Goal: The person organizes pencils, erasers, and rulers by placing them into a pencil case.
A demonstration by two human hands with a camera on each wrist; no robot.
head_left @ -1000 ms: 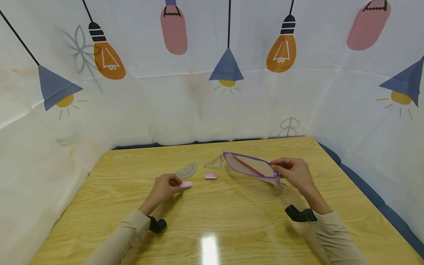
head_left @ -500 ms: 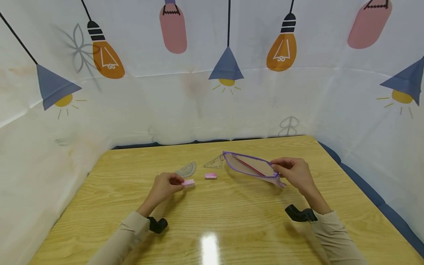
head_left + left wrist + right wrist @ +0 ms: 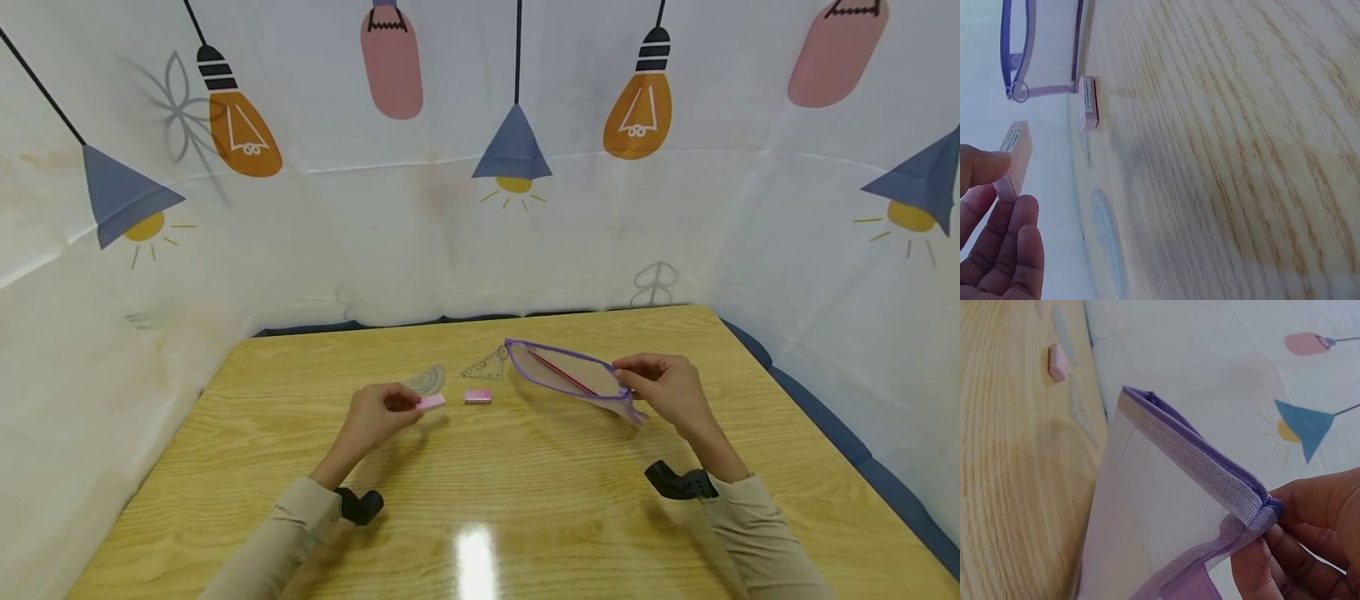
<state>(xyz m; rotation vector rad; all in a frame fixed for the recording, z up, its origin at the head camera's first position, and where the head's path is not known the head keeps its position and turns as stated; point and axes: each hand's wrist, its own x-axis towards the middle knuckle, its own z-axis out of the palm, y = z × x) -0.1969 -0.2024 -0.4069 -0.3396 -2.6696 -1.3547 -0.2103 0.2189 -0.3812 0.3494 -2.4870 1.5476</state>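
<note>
Between thumb and fingers my left hand (image 3: 378, 417) pinches a pink eraser (image 3: 1017, 156) with small print on one side, held above the table. My right hand (image 3: 666, 392) grips the near end of a purple-edged mesh zip pouch (image 3: 1154, 494). The pouch gapes at its zipper, and a red pencil (image 3: 562, 372) shows inside. A second pink eraser (image 3: 477, 397) lies on the table between the hands. Behind it is a clear set square (image 3: 485, 367) by the pouch's far corner. A clear protractor (image 3: 427, 381) lies just beyond the left hand.
The wooden table (image 3: 525, 517) fills the lower view. A white cloth printed with lamps and bulbs (image 3: 450, 233) stands behind it and at both sides. Dark cloth (image 3: 840, 425) borders the table's right edge.
My left hand has lifted the eraser off the table and moved it slightly right and away from me. The right hand and the pouch have hardly moved.
</note>
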